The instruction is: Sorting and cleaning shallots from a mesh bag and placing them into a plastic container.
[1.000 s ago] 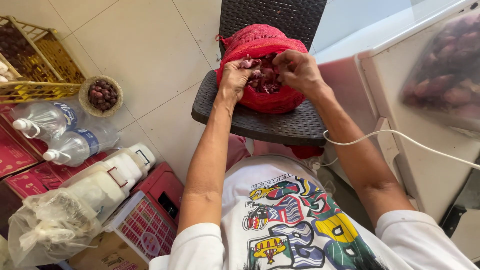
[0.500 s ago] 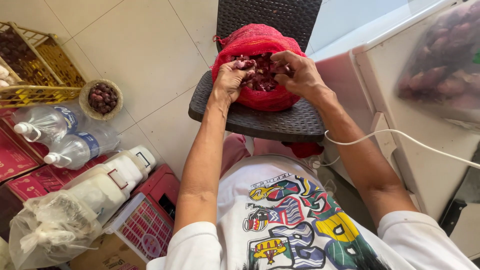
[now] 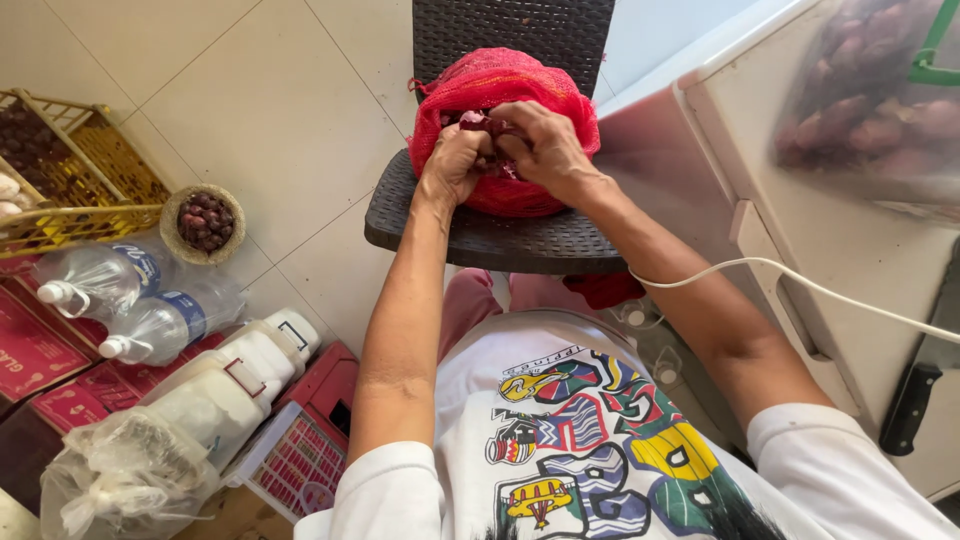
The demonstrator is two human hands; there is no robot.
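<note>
Head view, the only one: red mesh sack sits on the seat of a dark woven chair, leaning against the backrest so it stays upright with its mouth facing the person. Left hand and right hand meet at the sack's mouth, both closed tight, fingers pinching the bunched mesh and pressed close together; they hold the opening gathered, so the dark reddish contents, onions by the look of them, barely show between the knuckles. Cannot tell whether a single onion is also gripped. Forearms reach straight out over the lap, elbows low, sack right in front at easy reach. A white cable runs across the right forearm toward the white cabinet on the right. A knife lies along the cabinet edge, well apart from the hands. Clear bag of reddish produce rests on top of the cabinet. On the floor to the left: small bowl of dark onions, yellow wire basket, two clear bottles lying on their sides, white jug, and a crumpled plastic bag, all clustered beside the chair but not touching it.
</note>
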